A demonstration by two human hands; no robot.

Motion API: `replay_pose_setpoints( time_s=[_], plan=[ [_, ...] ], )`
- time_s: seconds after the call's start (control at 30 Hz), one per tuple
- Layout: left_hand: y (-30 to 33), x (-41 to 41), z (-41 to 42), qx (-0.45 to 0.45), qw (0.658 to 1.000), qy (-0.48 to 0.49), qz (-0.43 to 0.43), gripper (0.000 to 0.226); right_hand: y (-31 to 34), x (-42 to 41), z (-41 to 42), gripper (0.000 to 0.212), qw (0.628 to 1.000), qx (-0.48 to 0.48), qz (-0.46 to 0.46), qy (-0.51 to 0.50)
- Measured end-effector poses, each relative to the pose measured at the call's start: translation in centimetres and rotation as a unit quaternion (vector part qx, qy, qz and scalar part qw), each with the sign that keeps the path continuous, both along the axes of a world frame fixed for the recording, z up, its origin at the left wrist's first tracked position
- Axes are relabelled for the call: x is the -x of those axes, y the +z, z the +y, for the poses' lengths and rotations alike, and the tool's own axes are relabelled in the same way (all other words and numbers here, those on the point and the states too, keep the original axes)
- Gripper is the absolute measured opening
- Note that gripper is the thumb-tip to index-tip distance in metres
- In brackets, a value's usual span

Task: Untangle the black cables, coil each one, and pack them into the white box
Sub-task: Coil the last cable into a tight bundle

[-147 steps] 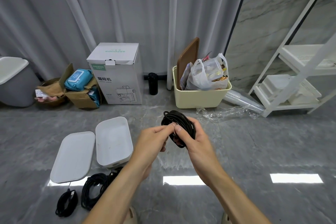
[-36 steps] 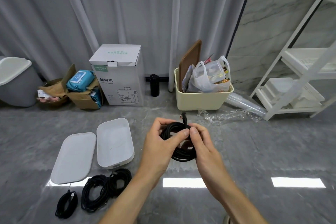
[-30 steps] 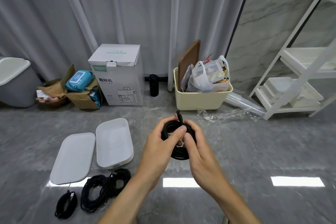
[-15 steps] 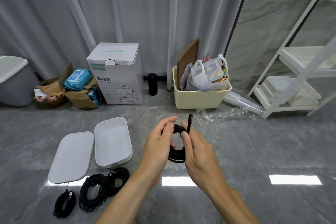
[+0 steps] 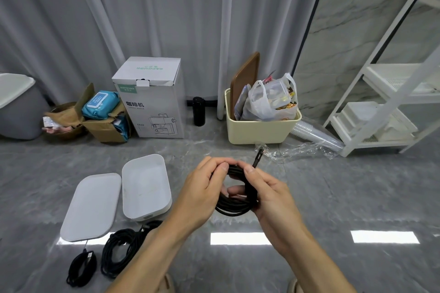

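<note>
A coiled black cable [image 5: 234, 207] hangs in the air between both hands, above the grey floor. My left hand [image 5: 202, 191] grips the coil's upper left side. My right hand [image 5: 266, 191] pinches the cable's right side, and its plug end [image 5: 257, 158] sticks up past the thumb. The open white box [image 5: 145, 185] lies on the floor to the left, its lid [image 5: 91, 206] beside it. Two more black cable bundles lie near the bottom left: a small one [image 5: 82, 266] and a larger one [image 5: 126, 247].
Along the curtain stand a grey bin [image 5: 16, 104], a cardboard box with blue packs [image 5: 104, 114], a white coffee machine carton [image 5: 151, 97], a black bottle [image 5: 198, 110] and a cream tub with bags [image 5: 262, 126]. A white shelf rack [image 5: 390, 93] stands right.
The coil has turned in my hands and its plug end now sticks out to the upper right. Both hands have shifted slightly along the coil.
</note>
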State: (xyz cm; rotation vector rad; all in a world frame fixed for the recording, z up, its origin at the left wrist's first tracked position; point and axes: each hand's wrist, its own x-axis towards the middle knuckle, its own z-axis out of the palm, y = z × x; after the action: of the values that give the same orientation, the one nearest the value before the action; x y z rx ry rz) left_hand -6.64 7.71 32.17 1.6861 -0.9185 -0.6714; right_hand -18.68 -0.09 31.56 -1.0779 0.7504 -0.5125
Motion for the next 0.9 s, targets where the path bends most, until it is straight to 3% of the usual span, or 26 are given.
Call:
replay_pose_setpoints(
  time_s=[0.17,0.33,0.43,0.6,0.73,0.9],
  plan=[
    [-0.5,0.2,0.5,-0.028,0.998,-0.027,0.047,0.023,0.0,0.5,-0.9,0.028,0.997,-0.062,-0.029,-0.021],
    [0.5,0.3,-0.3,0.005,0.980,0.049,0.191,0.021,0.0,0.3,0.3,0.036,0.995,-0.084,-0.051,0.032],
    [0.6,0.4,-0.3,0.002,0.979,0.069,0.194,0.025,-0.1,-0.1,0.8,0.044,0.991,-0.095,-0.040,0.086],
    [0.5,0.5,0.3,0.015,0.982,-0.012,0.186,0.031,0.0,-0.2,1.2,0.029,0.996,-0.064,0.009,0.055],
    [0.5,0.4,0.0,0.010,0.993,0.000,0.120,0.015,0.0,-0.4,1.8,0.027,0.998,-0.033,0.025,0.047],
    [0.3,-0.9,0.2,0.052,0.967,0.043,0.246,0.016,0.5,-0.6,1.6,0.042,0.995,-0.088,-0.038,0.017]
  ],
)
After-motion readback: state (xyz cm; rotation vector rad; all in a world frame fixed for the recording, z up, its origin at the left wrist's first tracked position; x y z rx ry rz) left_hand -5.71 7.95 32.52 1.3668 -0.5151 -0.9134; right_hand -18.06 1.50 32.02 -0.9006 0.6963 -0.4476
